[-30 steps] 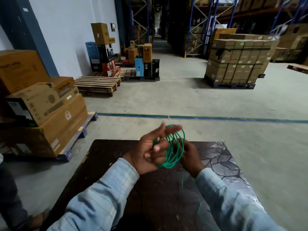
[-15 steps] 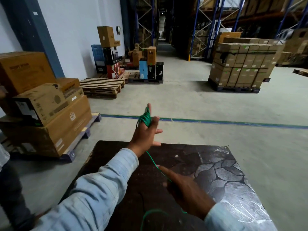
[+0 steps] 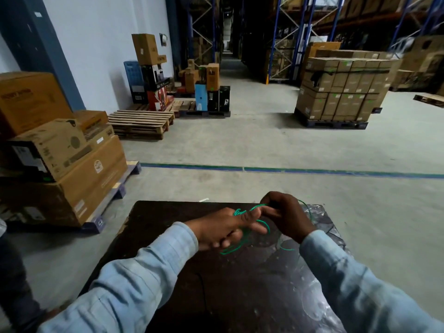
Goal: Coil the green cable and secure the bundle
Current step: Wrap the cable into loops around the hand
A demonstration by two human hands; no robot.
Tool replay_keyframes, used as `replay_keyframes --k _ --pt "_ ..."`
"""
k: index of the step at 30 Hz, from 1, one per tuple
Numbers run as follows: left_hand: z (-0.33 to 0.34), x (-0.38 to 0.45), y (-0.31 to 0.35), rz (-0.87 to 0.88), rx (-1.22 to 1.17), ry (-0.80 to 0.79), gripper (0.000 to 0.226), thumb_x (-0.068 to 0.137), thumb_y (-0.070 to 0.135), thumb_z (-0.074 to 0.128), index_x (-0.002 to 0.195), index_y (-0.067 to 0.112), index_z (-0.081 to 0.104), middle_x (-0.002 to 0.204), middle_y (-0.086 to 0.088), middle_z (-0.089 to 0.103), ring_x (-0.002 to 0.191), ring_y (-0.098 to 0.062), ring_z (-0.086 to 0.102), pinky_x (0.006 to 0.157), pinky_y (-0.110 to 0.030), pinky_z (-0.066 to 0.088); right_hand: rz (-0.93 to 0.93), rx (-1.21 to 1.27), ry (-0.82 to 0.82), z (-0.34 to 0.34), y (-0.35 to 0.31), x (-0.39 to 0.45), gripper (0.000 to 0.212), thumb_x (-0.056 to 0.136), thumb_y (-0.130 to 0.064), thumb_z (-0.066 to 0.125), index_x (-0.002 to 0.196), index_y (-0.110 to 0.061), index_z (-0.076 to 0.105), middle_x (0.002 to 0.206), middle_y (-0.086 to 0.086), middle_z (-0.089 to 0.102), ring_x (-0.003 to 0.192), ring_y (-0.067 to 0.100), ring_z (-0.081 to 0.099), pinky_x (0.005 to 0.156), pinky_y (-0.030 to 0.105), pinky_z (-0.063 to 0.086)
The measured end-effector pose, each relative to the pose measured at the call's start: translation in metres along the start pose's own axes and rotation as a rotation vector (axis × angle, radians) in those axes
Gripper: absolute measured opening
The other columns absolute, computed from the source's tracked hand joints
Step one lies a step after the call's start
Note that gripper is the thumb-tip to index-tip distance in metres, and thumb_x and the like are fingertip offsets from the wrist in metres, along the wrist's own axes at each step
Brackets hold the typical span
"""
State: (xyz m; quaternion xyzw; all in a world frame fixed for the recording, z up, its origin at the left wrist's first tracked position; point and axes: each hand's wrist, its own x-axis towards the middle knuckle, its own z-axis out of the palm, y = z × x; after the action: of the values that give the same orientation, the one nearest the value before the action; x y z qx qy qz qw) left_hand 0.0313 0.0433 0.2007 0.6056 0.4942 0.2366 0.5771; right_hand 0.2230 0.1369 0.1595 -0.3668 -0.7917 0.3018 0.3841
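Both hands meet over the far half of the dark table (image 3: 216, 296), close together and almost touching. Half a second earlier they are well apart: the left hand (image 3: 223, 230) is raised above the table's far edge with the coil bunched on its upright fingers, and the right hand (image 3: 288, 218) is low and near, flat over the table with a strand stretched between the two. Now the left hand has dropped and turned on its side, fingers pointing right, and the right hand has gone forward to meet it.

The cable (image 3: 249, 233) sits between the hands. Several loops wrap the left thumb and fingers; the left hand is half closed, thumb pressed along the top of the loops, lower fingers curled under. More loops hang below it towards the table and spread out loosely; whether they touch the top cannot be told. The right hand is curled, fingertips pinched on a strand just beyond the left thumb tip. From there a thin loop arcs round the back of the right hand and comes down under the wrist, ending near the light blue sleeve (image 3: 336, 267).

The taut strand seen earlier is gone; the slack is now gathered at the hands.

The view has barely shifted: cardboard boxes (image 3: 60, 164) at left.
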Motion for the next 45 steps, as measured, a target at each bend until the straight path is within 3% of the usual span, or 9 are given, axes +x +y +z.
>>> replay_keyframes --k 4,7,20,23,28,35,38,41,45 --pt "-0.010 -0.005 0.007 0.047 -0.535 -0.288 0.054 0.093 0.049 0.047 0.136 0.018 0.055 0.034 0.005 0.033 0.023 -0.004 0.023 0.032 -0.018 0.009 0.216 0.349 0.025 0.013 0.015 0.001 0.027 0.083 -0.022 0.069 0.060 -0.011 0.060 0.052 -0.004 0.053 0.053 0.008 0.044 0.053 0.027 0.034" --pt "-0.022 -0.003 0.015 0.170 -0.855 -0.376 0.051 0.099 0.041 0.040 0.142 0.016 0.045 0.035 0.004 0.041 0.023 -0.006 0.020 0.032 -0.016 0.010 0.304 0.403 0.018 0.028 0.013 -0.013 0.041 0.086 -0.044 0.059 0.062 -0.010 0.060 0.049 -0.002 0.052 0.046 0.011 0.040 0.047 0.022 0.029" --pt "-0.070 -0.001 0.043 0.552 -1.094 -0.018 0.038 0.102 0.046 0.032 0.125 0.023 0.051 0.035 0.003 0.038 0.022 -0.005 0.033 0.028 -0.017 0.017 0.317 0.284 -0.209 0.084 0.014 -0.061 0.032 0.096 -0.034 0.052 0.066 -0.023 0.053 0.052 -0.007 0.051 0.049 0.008 0.046 0.052 0.030 0.039" --pt "-0.067 0.003 0.049 0.540 -0.964 0.296 0.043 0.099 0.051 0.035 0.131 0.028 0.051 0.039 0.005 0.037 0.025 -0.003 0.027 0.031 -0.015 0.016 0.218 0.095 -0.269 0.080 0.006 -0.066 0.026 0.097 -0.037 0.049 0.075 -0.023 0.048 0.054 -0.009 0.056 0.049 0.001 0.051 0.056 0.028 0.044" --pt "-0.049 0.022 0.028 0.487 -0.152 0.784 0.034 0.096 0.052 0.042 0.125 0.040 0.056 0.058 -0.011 0.067 0.032 -0.020 0.042 0.036 -0.021 0.034 -0.173 -0.293 -0.260 0.065 -0.026 -0.063 0.009 0.098 -0.043 0.041 0.096 -0.034 0.043 0.068 -0.001 0.060 0.063 0.018 0.058 0.058 0.027 0.038" --pt "-0.029 0.025 -0.019 0.237 0.464 0.467 0.060 0.095 0.059 0.041 0.149 0.048 0.017 0.073 -0.009 0.074 0.042 -0.018 0.062 0.051 -0.027 0.055 -0.212 -0.264 -0.211 0.039 -0.028 -0.045 0.021 0.099 -0.042 0.037 0.105 -0.027 0.049 0.074 -0.012 0.059 0.061 0.012 0.060 0.061 0.039 0.051" --pt "-0.019 0.013 -0.023 0.118 0.460 0.355 0.059 0.090 0.070 0.031 0.140 0.041 0.045 0.060 -0.012 0.070 0.036 -0.022 0.053 0.046 -0.028 0.048 -0.196 -0.327 -0.134 0.026 -0.009 -0.040 0.035 0.095 -0.054 0.038 0.094 -0.022 0.052 0.072 0.000 0.063 0.065 0.023 0.064 0.059 0.042 0.050" --pt "-0.006 0.000 -0.016 -0.027 0.513 0.237 0.068 0.083 0.077 0.042 0.069 0.018 0.074 0.042 -0.004 0.057 0.034 -0.017 0.049 0.048 -0.024 0.042 -0.199 -0.431 -0.050 0.008 0.007 -0.034 0.053 0.086 -0.069 0.041 0.086 -0.020 0.059 0.068 -0.001 0.065 0.065 0.020 0.063 0.059 0.039 0.049" --pt "0.000 -0.008 -0.016 -0.031 0.197 0.026 0.048 0.090 0.054 0.056 0.078 0.011 0.073 0.032 0.007 0.041 0.026 -0.007 0.033 0.036 -0.024 0.027 -0.130 -0.458 -0.100 -0.005 0.022 -0.026 0.066 0.077 -0.080 0.041 0.079 -0.018 0.063 0.064 0.002 0.066 0.061 0.018 0.062 0.056 0.035 0.049"
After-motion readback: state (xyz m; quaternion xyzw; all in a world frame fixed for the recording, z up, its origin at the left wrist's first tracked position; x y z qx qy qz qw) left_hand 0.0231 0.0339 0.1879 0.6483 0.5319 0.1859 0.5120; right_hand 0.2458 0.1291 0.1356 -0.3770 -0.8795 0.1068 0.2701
